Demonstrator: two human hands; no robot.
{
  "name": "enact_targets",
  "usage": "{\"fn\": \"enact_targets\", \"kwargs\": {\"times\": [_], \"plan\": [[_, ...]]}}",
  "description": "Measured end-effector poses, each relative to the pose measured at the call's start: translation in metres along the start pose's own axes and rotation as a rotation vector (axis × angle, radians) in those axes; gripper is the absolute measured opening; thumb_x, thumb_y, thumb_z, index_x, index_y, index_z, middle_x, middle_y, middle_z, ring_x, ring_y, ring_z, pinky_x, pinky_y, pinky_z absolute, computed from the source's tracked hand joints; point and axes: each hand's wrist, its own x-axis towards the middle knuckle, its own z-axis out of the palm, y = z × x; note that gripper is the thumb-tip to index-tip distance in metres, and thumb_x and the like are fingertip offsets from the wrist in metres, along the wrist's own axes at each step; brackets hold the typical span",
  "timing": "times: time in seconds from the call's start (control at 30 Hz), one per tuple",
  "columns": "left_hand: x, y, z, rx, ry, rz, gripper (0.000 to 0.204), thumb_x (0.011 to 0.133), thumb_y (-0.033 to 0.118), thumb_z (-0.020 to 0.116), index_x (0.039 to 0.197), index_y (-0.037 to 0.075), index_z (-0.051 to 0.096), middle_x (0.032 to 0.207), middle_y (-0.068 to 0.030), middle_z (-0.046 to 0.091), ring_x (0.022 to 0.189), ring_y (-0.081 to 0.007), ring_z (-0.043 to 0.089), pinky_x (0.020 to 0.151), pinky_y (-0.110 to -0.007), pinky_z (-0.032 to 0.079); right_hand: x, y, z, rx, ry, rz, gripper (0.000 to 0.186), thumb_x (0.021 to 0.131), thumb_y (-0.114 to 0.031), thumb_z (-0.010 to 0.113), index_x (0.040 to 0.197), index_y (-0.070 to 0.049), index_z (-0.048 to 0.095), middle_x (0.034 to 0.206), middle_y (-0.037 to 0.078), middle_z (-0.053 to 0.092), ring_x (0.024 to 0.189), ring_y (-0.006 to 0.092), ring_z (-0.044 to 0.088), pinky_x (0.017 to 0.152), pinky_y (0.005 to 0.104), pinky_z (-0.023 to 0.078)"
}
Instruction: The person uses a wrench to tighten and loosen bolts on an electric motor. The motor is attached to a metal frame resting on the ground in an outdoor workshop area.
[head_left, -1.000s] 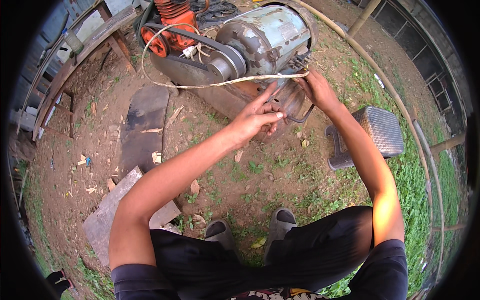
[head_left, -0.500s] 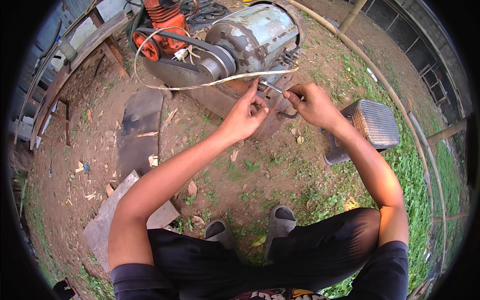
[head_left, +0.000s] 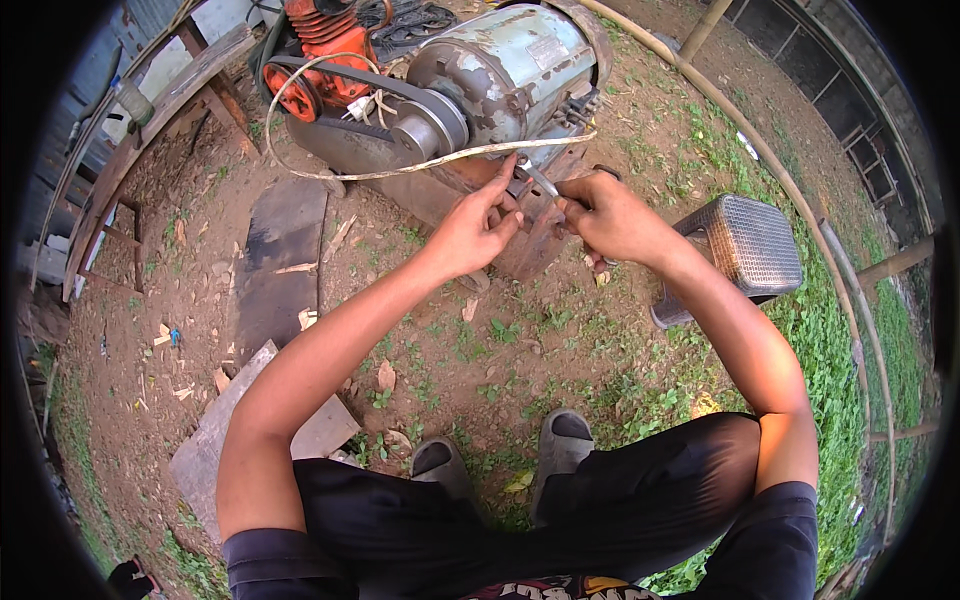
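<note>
A yard of bare earth (head_left: 180, 270) and patchy grass is seen, with a wooden bench (head_left: 190, 88) along the left and a dark stool (head_left: 755, 245) on the right. At the far side, a worn blue-grey motor (head_left: 510, 75) is joined by a belt (head_left: 400, 90) to a red compressor head (head_left: 330, 40), and a pale cable (head_left: 440, 165) is looped in front of them. Below the motor, at the near end of the rusty metal base (head_left: 530, 240), a silver metal tool (head_left: 541, 178) is held. Its near end is closed in the grip of the right hand (head_left: 615, 220); its long axis is slanted away and leftward, toward the base's edge. The far end is met by the left hand (head_left: 478, 225), index finger extended, other fingers curled (whether anything small is pinched there cannot be told). Contact between that fingertip and the tool cannot be confirmed.
</note>
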Motion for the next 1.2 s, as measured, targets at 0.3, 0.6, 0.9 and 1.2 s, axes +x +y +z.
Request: {"fn": "enact_targets", "kwargs": {"times": [0.3,0.6,0.9,1.2], "plan": [[0.002,-0.009,0.004,-0.129,-0.034,0.005,0.079,0.089,0.001,0.055,0.152,0.012,0.008,0.082,-0.0024,0.057,0.071,-0.0066,0.050,0.067,-0.022,0.042,0.040,0.076,-0.023,-0.255,0.156,-0.462,0.028,0.093,-0.019,0.055,0.115,-0.004,0.063,0.094,0.020,0.068,0.085,0.0363,0.065,0.075,0.0431,0.049],[-0.003,-0.003,0.002,-0.182,-0.073,0.020,0.078,0.091,0.002,0.055,0.152,0.015,0.008,0.086,-0.0027,0.057,0.074,-0.0062,0.050,0.065,-0.022,0.043,0.052,0.071,-0.049,-0.340,0.146,-0.573,0.025,0.093,-0.021,0.055,0.110,-0.004,0.064,0.094,0.021,0.065,0.089,0.0391,0.062,0.074,0.0441,0.049],[0.003,0.001,-0.001,-0.189,-0.068,-0.022,0.079,0.089,0.001,0.055,0.150,0.005,0.003,0.085,-0.0067,0.060,0.079,-0.0107,0.056,0.074,-0.026,0.047,-0.019,0.007,0.003,-0.270,0.195,-0.346,0.027,0.087,-0.004,0.052,0.112,0.005,0.058,0.079,0.028,0.059,0.079,0.0441,0.061,0.070,0.0480,0.046],[0.010,-0.011,0.000,-0.233,-0.095,0.031,0.077,0.091,0.002,0.054,0.151,0.008,0.006,0.084,-0.0054,0.059,0.075,-0.0088,0.054,0.069,-0.024,0.047,-0.007,-0.014,0.039,0.685,-0.043,0.067,0.026,0.097,-0.008,0.040,0.116,0.009,0.046,0.087,0.016,0.060,0.067,0.0271,0.069,0.055,0.0345,0.059]]}}
